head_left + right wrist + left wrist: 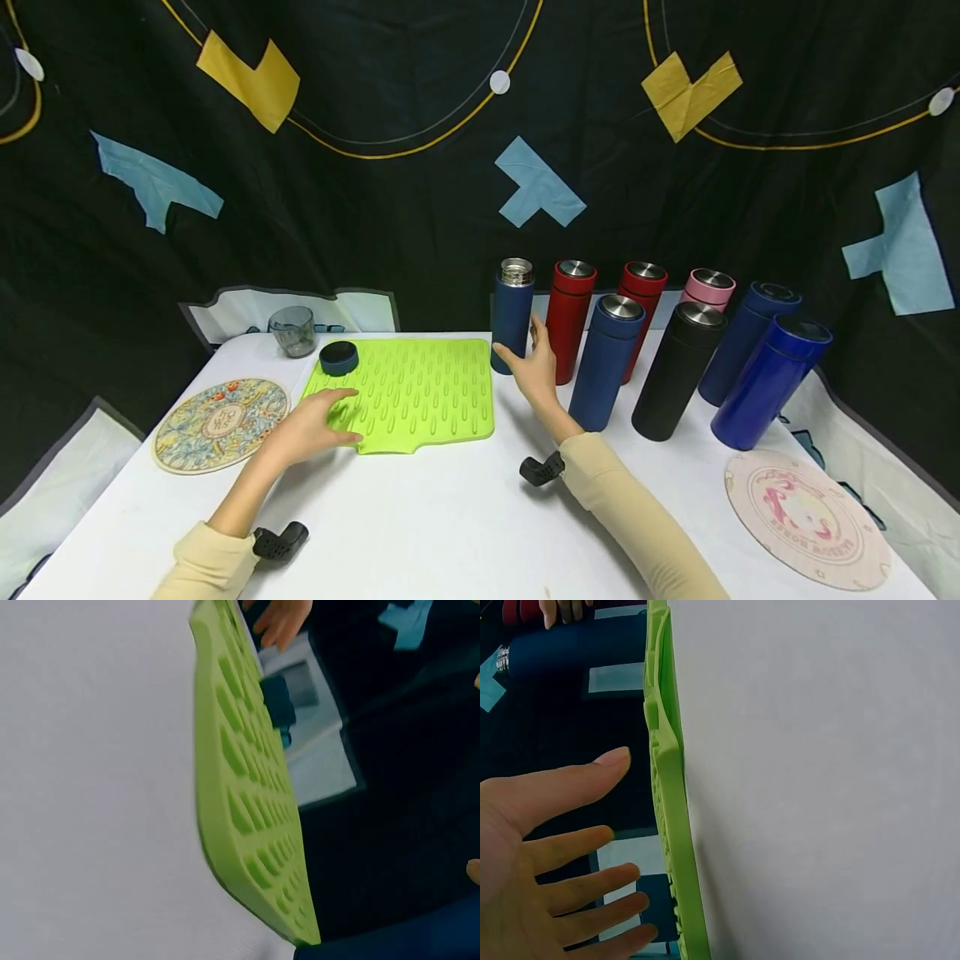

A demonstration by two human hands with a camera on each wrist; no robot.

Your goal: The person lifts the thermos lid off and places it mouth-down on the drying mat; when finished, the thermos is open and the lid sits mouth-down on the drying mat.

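Observation:
A dark blue thermos (512,321) with its bare steel neck showing stands just beyond the right corner of the green drying mat (420,392). My right hand (537,367) is spread around its lower part, thumb on the left side and fingers on the right; in the right wrist view the thumb tip (474,872) shows a gap to the thermos (420,930). A dark blue lid (339,358) sits on the mat's far left corner. My left hand (306,427), empty, hovers by the mat's left edge with thumb and fingers apart.
Several capped bottles stand at the right, among them a red one (572,321), a blue one (607,362) and a black one (678,371). A glass cup (293,332) stands back left. Round mats lie left (221,425) and right (806,521). Dark cloth (375,225) hangs behind.

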